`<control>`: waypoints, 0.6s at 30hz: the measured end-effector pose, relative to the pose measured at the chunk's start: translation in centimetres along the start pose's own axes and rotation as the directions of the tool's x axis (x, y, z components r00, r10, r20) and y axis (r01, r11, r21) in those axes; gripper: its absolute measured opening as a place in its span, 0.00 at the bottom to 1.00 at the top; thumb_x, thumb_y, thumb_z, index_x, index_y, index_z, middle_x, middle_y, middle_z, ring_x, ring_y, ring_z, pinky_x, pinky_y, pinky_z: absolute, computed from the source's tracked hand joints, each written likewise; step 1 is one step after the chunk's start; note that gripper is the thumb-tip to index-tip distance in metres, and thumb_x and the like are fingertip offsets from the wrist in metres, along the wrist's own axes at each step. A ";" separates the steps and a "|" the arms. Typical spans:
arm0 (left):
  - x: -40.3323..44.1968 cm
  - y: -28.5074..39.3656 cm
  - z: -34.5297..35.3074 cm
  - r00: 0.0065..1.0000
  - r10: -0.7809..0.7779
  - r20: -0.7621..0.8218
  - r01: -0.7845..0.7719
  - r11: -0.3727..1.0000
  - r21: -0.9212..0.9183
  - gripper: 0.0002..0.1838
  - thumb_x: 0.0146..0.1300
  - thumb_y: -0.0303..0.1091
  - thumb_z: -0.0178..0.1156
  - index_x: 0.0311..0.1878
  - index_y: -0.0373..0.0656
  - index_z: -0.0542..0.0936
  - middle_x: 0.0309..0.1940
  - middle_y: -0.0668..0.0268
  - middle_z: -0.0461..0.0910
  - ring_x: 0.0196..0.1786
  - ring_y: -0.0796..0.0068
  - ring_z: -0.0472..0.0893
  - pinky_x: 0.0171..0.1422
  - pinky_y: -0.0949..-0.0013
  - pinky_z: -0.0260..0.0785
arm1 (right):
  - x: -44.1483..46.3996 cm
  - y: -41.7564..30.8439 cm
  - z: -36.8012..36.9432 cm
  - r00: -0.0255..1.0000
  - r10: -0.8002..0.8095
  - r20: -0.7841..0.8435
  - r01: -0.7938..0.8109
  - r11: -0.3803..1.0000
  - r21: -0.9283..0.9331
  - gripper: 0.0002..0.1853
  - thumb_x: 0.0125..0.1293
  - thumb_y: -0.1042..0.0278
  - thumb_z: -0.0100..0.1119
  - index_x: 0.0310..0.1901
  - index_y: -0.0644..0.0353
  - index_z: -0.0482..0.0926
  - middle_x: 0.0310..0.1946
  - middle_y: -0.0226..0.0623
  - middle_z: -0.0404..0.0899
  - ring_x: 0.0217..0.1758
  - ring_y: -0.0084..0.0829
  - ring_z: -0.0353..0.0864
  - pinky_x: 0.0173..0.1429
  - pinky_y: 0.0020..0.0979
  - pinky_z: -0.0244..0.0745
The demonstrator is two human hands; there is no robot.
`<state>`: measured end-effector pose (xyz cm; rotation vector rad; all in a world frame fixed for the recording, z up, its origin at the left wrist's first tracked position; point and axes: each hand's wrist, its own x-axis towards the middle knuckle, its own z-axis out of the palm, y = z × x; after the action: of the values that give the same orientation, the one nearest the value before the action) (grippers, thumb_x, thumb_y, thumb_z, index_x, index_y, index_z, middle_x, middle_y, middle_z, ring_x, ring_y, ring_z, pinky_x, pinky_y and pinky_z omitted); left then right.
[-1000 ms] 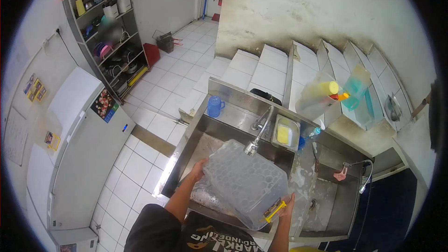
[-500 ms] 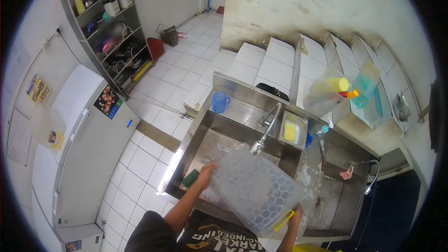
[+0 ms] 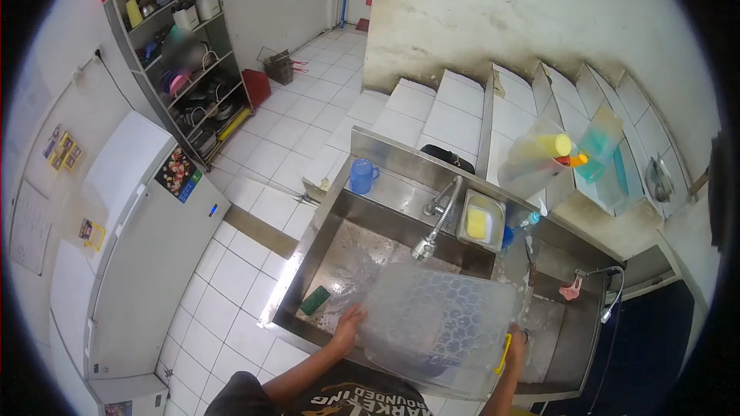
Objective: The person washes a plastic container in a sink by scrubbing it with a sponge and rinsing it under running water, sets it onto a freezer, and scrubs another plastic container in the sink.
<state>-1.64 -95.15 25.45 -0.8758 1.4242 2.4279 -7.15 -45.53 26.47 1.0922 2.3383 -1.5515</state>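
Note:
A large translucent plastic box with a honeycomb pattern is held over the right part of the big sink and its divider. Its left end is gripped by my left hand, fingers on the edge. At the opposite end, beside a yellow handle clip, my right hand holds the box. The metal spray faucet hangs just above the box's far edge. Left of my left hand, a green scouring pad lies on the wet sink bottom.
A blue mug stands on the back ledge. Behind the faucet is a metal tray with a yellow sponge. A second sink with its own faucet is at the right. White-tiled steps rise behind, holding plastic pitchers.
The box has moved right and turned a little in both hands, from over the big sink toward the second one. The green scouring pad has come into view.

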 end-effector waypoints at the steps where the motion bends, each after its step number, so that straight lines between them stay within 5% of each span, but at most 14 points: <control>1: 0.1 -0.1 -0.4 1.000 0.000 0.002 0.000 1.000 -0.001 0.30 0.63 0.37 0.59 0.67 0.36 0.69 0.61 0.60 0.73 0.64 0.68 0.69 0.71 0.65 0.56 | 1.4 0.7 1.3 0.997 -0.066 0.036 0.064 0.997 0.052 0.21 0.67 0.51 0.50 0.44 0.63 0.80 0.31 0.33 0.76 0.34 0.28 0.74 0.40 0.32 0.70; 4: -0.5 2.0 -1.1 0.994 0.069 -0.082 -0.061 0.994 0.090 0.31 0.62 0.35 0.58 0.68 0.35 0.68 0.62 0.59 0.72 0.65 0.67 0.68 0.70 0.65 0.57 | -0.8 -2.3 4.0 0.973 -0.207 0.098 0.208 0.978 -0.002 0.25 0.70 0.46 0.48 0.45 0.63 0.80 0.36 0.33 0.80 0.34 0.27 0.78 0.38 0.31 0.73; 6: -1.7 4.8 -1.3 0.981 0.145 -0.128 -0.147 0.989 -0.006 0.30 0.60 0.31 0.57 0.68 0.34 0.68 0.63 0.58 0.72 0.65 0.66 0.69 0.70 0.67 0.58 | -1.3 -3.1 7.0 0.986 -0.117 0.116 0.101 0.986 0.130 0.26 0.71 0.45 0.47 0.47 0.64 0.80 0.39 0.35 0.81 0.38 0.29 0.80 0.41 0.33 0.76; 8: -2.2 6.7 -2.1 0.974 0.203 -0.099 -0.206 0.979 -0.014 0.30 0.59 0.29 0.56 0.67 0.34 0.68 0.63 0.58 0.72 0.64 0.66 0.70 0.69 0.67 0.58 | 4.5 2.0 10.2 0.931 -0.173 0.321 0.106 0.971 0.214 0.29 0.72 0.44 0.44 0.54 0.66 0.76 0.43 0.38 0.80 0.42 0.28 0.79 0.48 0.33 0.75; 11: -2.9 8.6 -2.7 0.931 0.335 -0.144 -0.325 0.942 0.084 0.30 0.59 0.26 0.55 0.67 0.33 0.69 0.62 0.57 0.72 0.62 0.66 0.71 0.68 0.68 0.60 | 0.6 -1.7 15.0 0.812 -0.011 0.584 -0.103 0.982 0.160 0.30 0.73 0.45 0.42 0.59 0.66 0.75 0.54 0.45 0.78 0.55 0.29 0.77 0.63 0.35 0.68; 13: -5.4 12.0 -0.3 0.866 0.440 -0.236 -0.392 0.892 0.226 0.29 0.58 0.24 0.53 0.66 0.31 0.69 0.61 0.56 0.73 0.63 0.65 0.71 0.69 0.66 0.58 | -0.4 -2.4 18.2 0.790 -0.020 0.612 -0.066 0.991 0.117 0.30 0.73 0.45 0.43 0.59 0.65 0.74 0.54 0.45 0.78 0.56 0.29 0.77 0.64 0.35 0.68; 18: -4.0 11.6 -3.3 0.846 0.479 -0.235 -0.436 0.874 0.213 0.32 0.56 0.30 0.52 0.67 0.33 0.67 0.63 0.55 0.70 0.66 0.62 0.67 0.72 0.64 0.54 | 0.0 -5.4 22.6 0.851 -0.089 0.518 0.094 0.995 0.018 0.31 0.72 0.44 0.44 0.62 0.64 0.73 0.56 0.46 0.78 0.58 0.29 0.77 0.66 0.36 0.66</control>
<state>-2.28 -103.43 34.99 -0.9638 2.1125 2.5391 -16.68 -65.76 20.06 0.4713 2.0365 -1.6130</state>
